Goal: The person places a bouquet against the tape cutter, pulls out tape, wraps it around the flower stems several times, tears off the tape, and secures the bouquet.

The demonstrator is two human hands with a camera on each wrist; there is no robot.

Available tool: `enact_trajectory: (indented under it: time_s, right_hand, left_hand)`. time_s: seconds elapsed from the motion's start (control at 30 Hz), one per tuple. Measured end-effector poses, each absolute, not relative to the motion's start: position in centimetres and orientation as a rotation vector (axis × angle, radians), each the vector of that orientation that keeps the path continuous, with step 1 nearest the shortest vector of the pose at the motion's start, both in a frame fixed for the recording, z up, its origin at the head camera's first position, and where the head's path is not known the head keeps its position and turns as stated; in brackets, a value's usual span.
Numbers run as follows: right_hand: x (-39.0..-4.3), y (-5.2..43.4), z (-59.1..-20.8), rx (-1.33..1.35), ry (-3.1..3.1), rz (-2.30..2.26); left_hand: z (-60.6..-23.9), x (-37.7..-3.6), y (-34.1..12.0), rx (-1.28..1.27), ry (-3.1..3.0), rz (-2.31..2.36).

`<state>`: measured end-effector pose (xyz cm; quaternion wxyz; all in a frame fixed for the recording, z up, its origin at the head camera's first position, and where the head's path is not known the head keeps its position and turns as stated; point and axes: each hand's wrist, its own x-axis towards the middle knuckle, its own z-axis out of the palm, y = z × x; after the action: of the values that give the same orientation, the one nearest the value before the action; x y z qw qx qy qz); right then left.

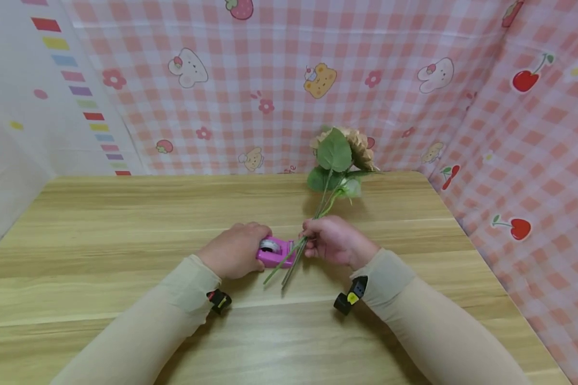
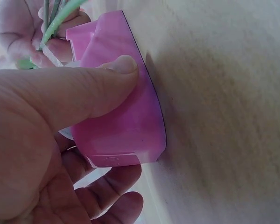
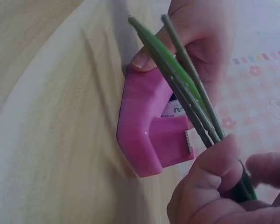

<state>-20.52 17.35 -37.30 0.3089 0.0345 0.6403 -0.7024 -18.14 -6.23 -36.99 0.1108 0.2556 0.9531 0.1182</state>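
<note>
A pink tape dispenser (image 1: 274, 251) (image 2: 119, 116) (image 3: 151, 126) sits on the wooden table (image 1: 125, 214). My left hand (image 1: 235, 249) grips it, thumb (image 2: 74, 93) along one side and fingers (image 2: 107, 186) round the other. My right hand (image 1: 334, 239) (image 3: 219, 186) pinches a bunch of artificial flower stems (image 1: 294, 256) (image 3: 186, 88) just right of the dispenser. The stems cross over the dispenser's cutter end. The bouquet's green leaves (image 1: 334, 152) and beige blooms (image 1: 361, 147) point away toward the back curtain.
A pink checked cloth (image 1: 279, 80) with cartoon prints walls the back and right side of the table. A white cloth with coloured stripes (image 1: 77, 91) hangs at the left. Small black wrist cameras (image 1: 349, 297) sit on both sleeves.
</note>
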Motion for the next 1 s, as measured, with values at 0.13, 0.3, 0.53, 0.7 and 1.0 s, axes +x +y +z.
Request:
enact_trajectory:
  time_s: [0.13,0.3,0.53,0.7,1.0]
  right_hand:
    - [-20.7,17.0,-37.5,0.134,1.693,-1.866]
    - [-20.6,16.6,-37.6,0.177,1.7,-1.89]
    - [-20.3,16.3,-37.5,0.153,1.746,-1.879]
    - [-20.2,16.0,-37.6,0.11,1.74,-1.897]
    - [-20.1,15.9,-37.5,0.09,1.726,-1.894]
  left_hand:
    - [-37.0,-18.1,-6.3,0.748,2.795,0.354]
    - [-37.0,-18.1,-6.3,0.746,2.794,0.351]
    - [-37.1,-18.2,-6.3,0.754,2.797,0.356]
    - [-37.1,-18.1,-6.4,0.757,2.795,0.354]
    - [-37.1,-18.1,-6.4,0.756,2.795,0.361]
